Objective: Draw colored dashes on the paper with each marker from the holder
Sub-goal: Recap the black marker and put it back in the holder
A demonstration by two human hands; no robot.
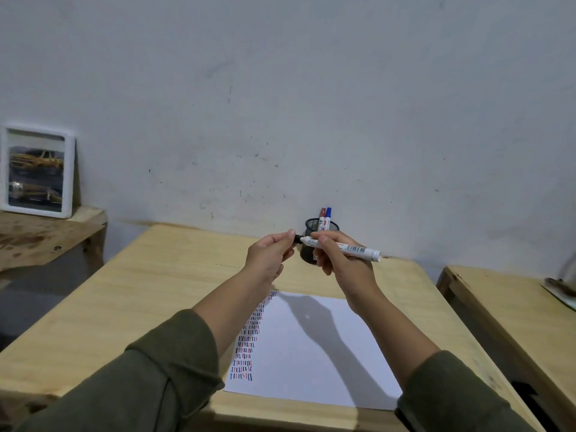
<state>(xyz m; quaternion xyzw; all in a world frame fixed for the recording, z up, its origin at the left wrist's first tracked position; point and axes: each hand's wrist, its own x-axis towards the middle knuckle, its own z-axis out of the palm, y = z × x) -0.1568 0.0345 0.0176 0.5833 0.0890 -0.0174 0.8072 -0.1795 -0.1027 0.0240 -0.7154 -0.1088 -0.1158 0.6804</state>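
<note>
My right hand (338,258) grips a white marker (352,248) by its barrel, held level above the table. Its black cap (297,238) is pinched in the fingers of my left hand (271,255); I cannot tell whether the cap is on or just off the tip. Right behind my hands stands the black mesh holder (324,227), with a red marker (322,217) and a blue marker (328,218) upright in it. Below my arms lies the white paper (311,347), with rows of blue, red and black dashes (247,344) along its left edge.
The paper rests on a light wooden table (149,300) against a grey wall. A white-framed picture (36,171) leans on a lower wooden shelf (40,238) at the left. Another wooden table (511,310) stands at the right across a narrow gap.
</note>
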